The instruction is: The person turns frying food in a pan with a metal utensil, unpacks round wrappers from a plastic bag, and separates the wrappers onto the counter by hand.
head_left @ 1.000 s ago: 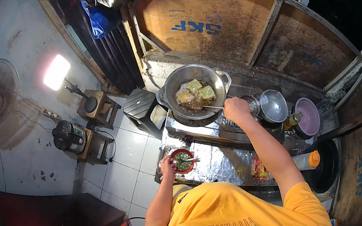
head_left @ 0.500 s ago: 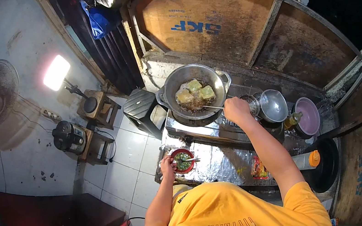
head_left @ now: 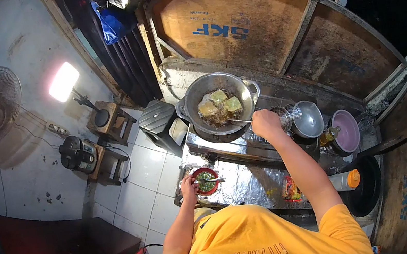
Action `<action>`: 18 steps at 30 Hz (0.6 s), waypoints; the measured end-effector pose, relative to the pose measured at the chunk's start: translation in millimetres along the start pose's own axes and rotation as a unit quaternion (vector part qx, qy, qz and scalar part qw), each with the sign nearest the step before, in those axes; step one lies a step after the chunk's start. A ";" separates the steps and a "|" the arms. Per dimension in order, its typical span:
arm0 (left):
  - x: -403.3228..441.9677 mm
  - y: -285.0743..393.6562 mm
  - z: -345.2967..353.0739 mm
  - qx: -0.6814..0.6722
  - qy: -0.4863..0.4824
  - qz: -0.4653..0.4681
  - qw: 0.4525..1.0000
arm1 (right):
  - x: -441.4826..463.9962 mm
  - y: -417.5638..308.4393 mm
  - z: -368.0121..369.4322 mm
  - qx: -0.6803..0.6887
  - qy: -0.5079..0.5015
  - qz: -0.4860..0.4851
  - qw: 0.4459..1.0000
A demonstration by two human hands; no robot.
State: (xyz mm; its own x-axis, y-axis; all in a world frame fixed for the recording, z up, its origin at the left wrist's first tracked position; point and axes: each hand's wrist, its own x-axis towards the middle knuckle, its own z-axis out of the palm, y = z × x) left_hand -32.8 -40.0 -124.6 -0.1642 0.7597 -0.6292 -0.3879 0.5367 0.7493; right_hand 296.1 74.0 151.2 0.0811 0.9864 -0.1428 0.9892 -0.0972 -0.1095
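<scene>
A large metal wok (head_left: 196, 116) stands on the stove, with three pale green-yellow square pieces (head_left: 217, 97) in bubbling oil. My right hand (head_left: 266, 123) is closed round the handle of a thin metal utensil (head_left: 240, 120), whose far end is hidden in the oil. Lower left, my left hand (head_left: 188, 188) touches the left rim of a red bowl (head_left: 213, 171); its fingers are curled at the rim. Chopped greens (head_left: 206, 185) in liquid fill the bowl, and a metal spoon (head_left: 214, 180) lies across it.
Right of the stove are a metal bowl (head_left: 307, 119), a pink basin (head_left: 348, 130) and an oil bottle (head_left: 328, 135). An orange-capped container (head_left: 344, 181) and a colourful packet (head_left: 291, 189) lie nearer. A black stool (head_left: 156, 119) stands left of the stove.
The pieces in the wok have shifted very slightly amid the bubbling oil. Both hands keep nearly the same places.
</scene>
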 end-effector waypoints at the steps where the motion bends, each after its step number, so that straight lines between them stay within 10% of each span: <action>1: 0.2 -0.4 0.0 -0.008 -0.005 0.001 1.000 | -0.2 -0.1 -0.5 0.001 0.002 0.000 1.000; 18: 5.8 -4.1 -2.0 -0.019 -0.014 0.002 1.000 | -4.2 -4.7 -8.7 -0.005 -0.007 0.006 1.000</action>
State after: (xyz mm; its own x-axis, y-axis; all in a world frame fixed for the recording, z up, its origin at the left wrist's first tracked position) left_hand -34.0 -38.6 -131.7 -0.1407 0.7715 -0.6205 -0.4223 0.5201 0.7424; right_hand 292.2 71.5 160.9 0.0915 0.9834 -0.1569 0.9893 -0.1077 -0.0982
